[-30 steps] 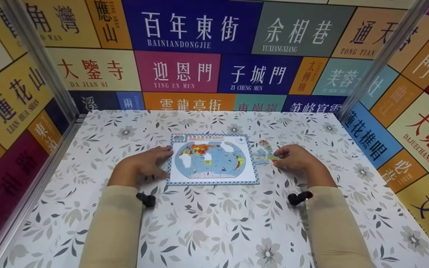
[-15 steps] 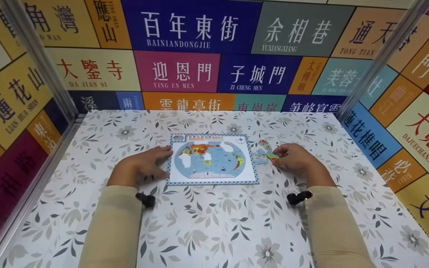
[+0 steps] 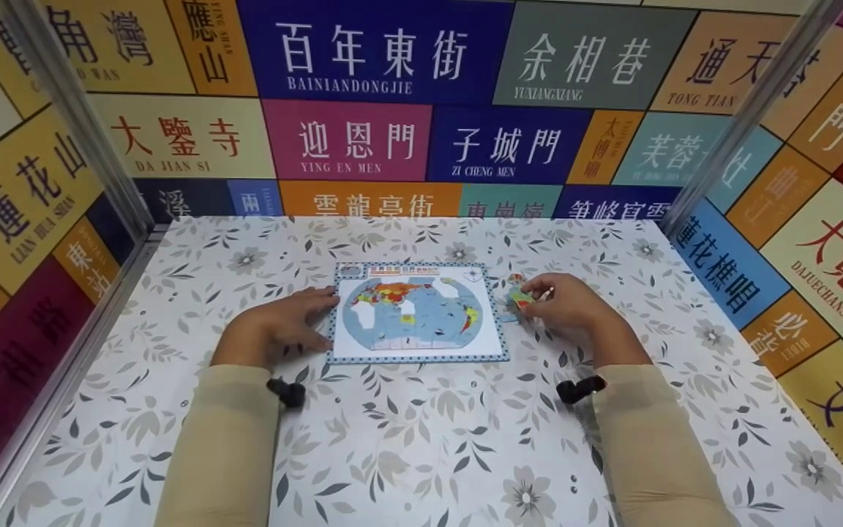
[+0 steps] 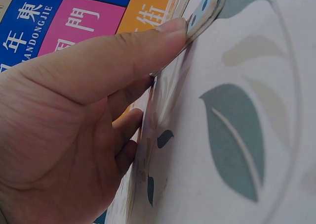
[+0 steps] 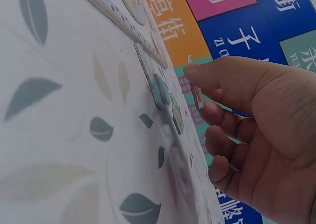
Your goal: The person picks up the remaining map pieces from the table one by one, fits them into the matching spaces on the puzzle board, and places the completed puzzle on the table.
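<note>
A world map puzzle board [image 3: 421,360] with a dotted blue border lies flat on the table, several piece-shaped white gaps in its map. My left hand [image 3: 279,316] rests at the board's left side, fingers spread; in the left wrist view its thumb [image 4: 170,33] touches the board's edge. Just right of the board, my right hand [image 3: 574,304] pinches a small green and red puzzle piece [image 3: 522,298] between thumb and fingertips. The right wrist view shows this piece raised on edge, above the table. Loose puzzle pieces [image 5: 160,88] lie below it, partly hidden in the head view.
A white table [image 3: 407,454] with a grey leaf and flower print spans the space under both arms. Colourful panels [image 3: 348,139] with Chinese characters stand behind and at both sides, with metal posts [image 3: 110,146] at the corners.
My right hand has lifted the green and red puzzle piece and moved slightly left with it, over the loose pieces. My left hand and the board have stayed in place.
</note>
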Tool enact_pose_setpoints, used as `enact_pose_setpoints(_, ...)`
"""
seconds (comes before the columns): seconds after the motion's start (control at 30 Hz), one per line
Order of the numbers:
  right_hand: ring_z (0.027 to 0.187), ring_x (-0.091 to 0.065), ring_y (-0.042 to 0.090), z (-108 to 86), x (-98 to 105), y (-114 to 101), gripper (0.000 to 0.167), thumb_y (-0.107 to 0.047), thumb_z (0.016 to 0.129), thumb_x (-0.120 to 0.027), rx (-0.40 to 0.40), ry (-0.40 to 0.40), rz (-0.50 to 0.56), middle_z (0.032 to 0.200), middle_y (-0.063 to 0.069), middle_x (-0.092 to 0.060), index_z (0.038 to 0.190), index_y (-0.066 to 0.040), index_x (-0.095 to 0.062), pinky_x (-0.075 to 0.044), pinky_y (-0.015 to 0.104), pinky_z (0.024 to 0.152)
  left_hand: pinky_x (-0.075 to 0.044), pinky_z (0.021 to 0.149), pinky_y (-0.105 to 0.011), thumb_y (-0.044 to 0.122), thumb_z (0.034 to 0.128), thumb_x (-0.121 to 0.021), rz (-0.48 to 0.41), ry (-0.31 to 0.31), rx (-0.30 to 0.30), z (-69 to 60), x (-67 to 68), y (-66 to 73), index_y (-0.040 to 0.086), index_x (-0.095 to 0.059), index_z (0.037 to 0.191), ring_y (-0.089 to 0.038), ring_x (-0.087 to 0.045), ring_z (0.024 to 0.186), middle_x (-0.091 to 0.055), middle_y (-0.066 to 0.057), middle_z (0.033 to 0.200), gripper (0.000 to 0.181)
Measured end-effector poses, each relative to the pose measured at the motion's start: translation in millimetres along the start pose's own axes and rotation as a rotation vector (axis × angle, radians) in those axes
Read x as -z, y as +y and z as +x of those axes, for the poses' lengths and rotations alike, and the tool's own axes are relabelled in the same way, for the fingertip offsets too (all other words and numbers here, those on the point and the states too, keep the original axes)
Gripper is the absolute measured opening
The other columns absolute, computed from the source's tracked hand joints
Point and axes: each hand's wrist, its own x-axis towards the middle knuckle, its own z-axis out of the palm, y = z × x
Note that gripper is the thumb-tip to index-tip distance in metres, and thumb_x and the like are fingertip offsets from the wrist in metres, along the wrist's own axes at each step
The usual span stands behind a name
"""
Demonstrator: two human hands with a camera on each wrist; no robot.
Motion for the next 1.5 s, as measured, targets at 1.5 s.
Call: enact_pose_setpoints(1.5, 0.111, -0.06, 0.023, 39.9, -57, -89, 0.04, -0.039, 0.093, -0.081, 0.021, -0.044, 0.033, 0.126, -0.001, -0.066, 0.131, -0.029, -0.073, -0.051, 0.039, 0.092, 0.001, 0.137, -0.063, 0.032, 0.083, -0.092, 0.067, -0.005, 0.02, 1.8, 0.9, 1.6, 0.045, -0.038, 0.165, -0.026, 0.004, 0.171, -0.008, 0.016, 0.182, 0.099)
